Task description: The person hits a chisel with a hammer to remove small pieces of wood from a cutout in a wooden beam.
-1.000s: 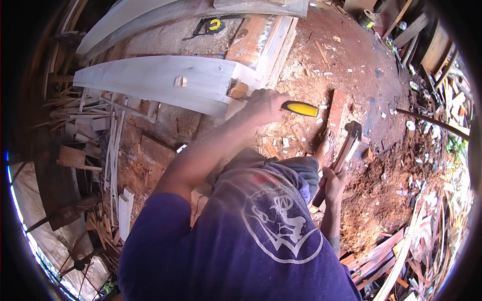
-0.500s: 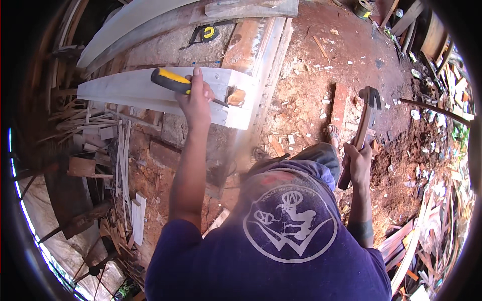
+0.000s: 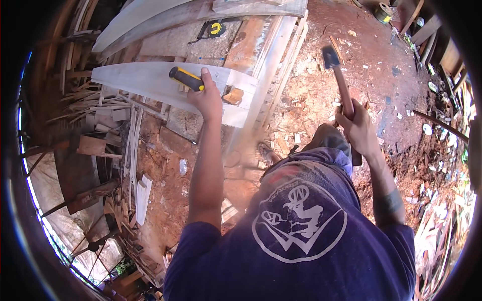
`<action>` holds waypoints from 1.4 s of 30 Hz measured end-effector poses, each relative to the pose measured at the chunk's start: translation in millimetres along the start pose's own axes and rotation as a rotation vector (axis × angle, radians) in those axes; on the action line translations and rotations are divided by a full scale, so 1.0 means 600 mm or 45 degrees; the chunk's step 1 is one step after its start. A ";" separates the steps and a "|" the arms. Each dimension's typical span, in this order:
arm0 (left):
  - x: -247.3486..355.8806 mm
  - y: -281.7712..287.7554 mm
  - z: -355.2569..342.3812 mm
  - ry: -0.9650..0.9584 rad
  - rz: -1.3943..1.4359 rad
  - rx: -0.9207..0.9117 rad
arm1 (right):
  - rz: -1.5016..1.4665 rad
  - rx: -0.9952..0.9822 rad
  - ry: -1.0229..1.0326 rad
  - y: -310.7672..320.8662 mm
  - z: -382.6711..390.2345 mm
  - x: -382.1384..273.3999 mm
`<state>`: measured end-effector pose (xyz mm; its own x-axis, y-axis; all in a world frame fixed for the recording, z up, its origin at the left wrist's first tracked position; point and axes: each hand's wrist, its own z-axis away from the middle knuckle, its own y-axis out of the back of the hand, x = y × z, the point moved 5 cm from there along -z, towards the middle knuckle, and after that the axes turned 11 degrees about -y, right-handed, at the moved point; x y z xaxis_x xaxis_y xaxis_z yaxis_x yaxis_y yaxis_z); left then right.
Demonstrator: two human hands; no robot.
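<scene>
My left hand (image 3: pixel 207 99) is closed around the black and yellow handle of a chisel (image 3: pixel 187 79), above a long pale board (image 3: pixel 140 76). The thumb lies along the handle's end, and the hand hides the chisel's blade. Just right of that hand, a notch (image 3: pixel 233 95) with rough brown wood inside is cut into the board near its end. My right hand (image 3: pixel 362 131) grips a hammer (image 3: pixel 343 86) by its wooden handle. The hammer's dark metal head is raised out in front, to the right of the board and apart from it.
A yellow and black tape measure (image 3: pixel 216 29) lies on a dusty surface behind the board. Larger planks (image 3: pixel 165 25) stretch across the far left. Wood chips litter the reddish ground (image 3: pixel 326 30). Scrap strips (image 3: pixel 133 150) are piled at left, and a spool (image 3: pixel 383 12) sits at the far right.
The hammer has swung left and forward, and its head is farther from me. My left hand has shifted slightly toward the notch; the chisel blade, visible before, is hidden.
</scene>
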<state>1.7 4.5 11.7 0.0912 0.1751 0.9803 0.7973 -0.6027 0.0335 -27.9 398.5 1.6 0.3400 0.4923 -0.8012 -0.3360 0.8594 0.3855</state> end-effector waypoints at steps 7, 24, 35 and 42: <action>-0.024 0.026 0.002 -0.086 -0.140 0.172 | 0.448 -0.039 0.902 -0.044 0.011 -0.324; -0.064 0.039 -0.018 -0.183 -0.105 0.130 | -0.502 -0.680 1.450 -0.191 0.004 -0.438; -0.040 0.040 0.013 0.016 0.255 -0.086 | 0.476 -0.134 0.758 -0.104 0.018 -0.319; -0.070 0.104 0.048 0.096 0.866 0.142 | 0.305 0.045 0.257 -0.029 0.041 -0.164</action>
<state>64.8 -18.5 -33.2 0.5541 -0.2702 0.7874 0.6348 -0.4748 -0.6096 -33.5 338.3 84.9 0.0723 0.6467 -0.7593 -0.3536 0.7284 0.5868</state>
